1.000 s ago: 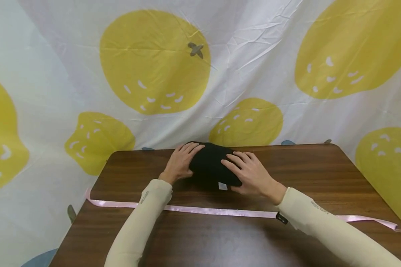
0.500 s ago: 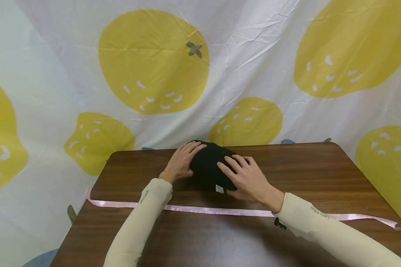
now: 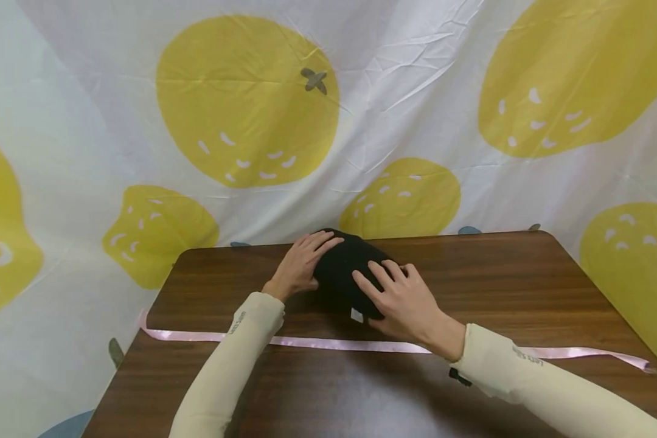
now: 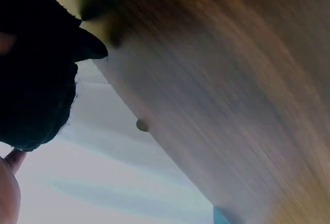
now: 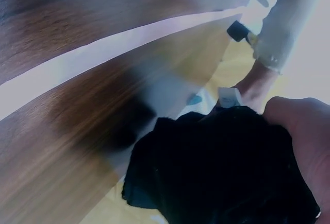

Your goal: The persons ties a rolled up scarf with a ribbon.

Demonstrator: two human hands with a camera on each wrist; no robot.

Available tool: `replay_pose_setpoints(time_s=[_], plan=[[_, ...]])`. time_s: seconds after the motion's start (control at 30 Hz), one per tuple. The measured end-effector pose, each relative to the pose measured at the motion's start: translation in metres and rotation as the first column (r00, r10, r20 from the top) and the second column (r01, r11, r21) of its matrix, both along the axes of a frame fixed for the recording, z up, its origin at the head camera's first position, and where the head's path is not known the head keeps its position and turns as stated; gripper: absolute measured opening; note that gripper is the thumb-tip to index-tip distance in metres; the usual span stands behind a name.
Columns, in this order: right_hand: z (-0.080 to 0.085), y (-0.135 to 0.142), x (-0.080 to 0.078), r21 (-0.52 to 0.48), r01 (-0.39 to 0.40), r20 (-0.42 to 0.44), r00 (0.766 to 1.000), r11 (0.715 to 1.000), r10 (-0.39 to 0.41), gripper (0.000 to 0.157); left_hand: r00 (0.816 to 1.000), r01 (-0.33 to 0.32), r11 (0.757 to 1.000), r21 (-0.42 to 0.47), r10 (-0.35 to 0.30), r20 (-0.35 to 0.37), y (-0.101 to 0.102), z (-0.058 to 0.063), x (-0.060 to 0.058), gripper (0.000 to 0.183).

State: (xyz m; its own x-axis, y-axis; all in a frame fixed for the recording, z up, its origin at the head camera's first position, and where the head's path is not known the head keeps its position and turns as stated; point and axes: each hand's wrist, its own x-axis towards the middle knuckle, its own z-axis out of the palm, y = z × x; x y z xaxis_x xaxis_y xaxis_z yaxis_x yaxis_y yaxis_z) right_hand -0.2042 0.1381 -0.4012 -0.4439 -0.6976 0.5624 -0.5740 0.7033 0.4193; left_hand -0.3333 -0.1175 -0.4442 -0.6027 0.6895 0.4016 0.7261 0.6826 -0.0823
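Both hands hold a black, fuzzy soft thing [image 3: 342,271] at the far middle of the table; its exact kind does not show. My left hand [image 3: 298,261] grips its left end, fingers over the top and thumb in front. Spread, bent fingers of my right hand [image 3: 407,301] wrap its right end, the thumb low at the near side. A small white tag [image 3: 357,314] hangs from the lower near edge. In the left wrist view a pointed flap [image 4: 92,46] sticks out of the black thing. Below it in the right wrist view, a dark shadow [image 5: 124,128] falls on the wood.
A pink satin ribbon [image 3: 339,345] lies stretched across the brown wooden table [image 3: 328,395], passing under both forearms. Close behind the table's back edge hangs a white cloth [image 3: 115,109] printed with yellow fruit.
The right end of the black thing has turned down and nearer, its tag shifting slightly left. My right hand has moved left and down with it; the left hand has stayed nearly in place.
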Motion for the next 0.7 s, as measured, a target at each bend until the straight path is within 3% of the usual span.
replay_pose_setpoints(time_s=[0.7], plan=[[0.013, -0.019, 0.043, -0.046, 0.067, -0.054, 0.996, 0.997, -0.07, 0.088, 0.993, 0.114, 0.993, 0.026, -0.113, -0.046, 0.013, 0.019, 0.011, 0.11]])
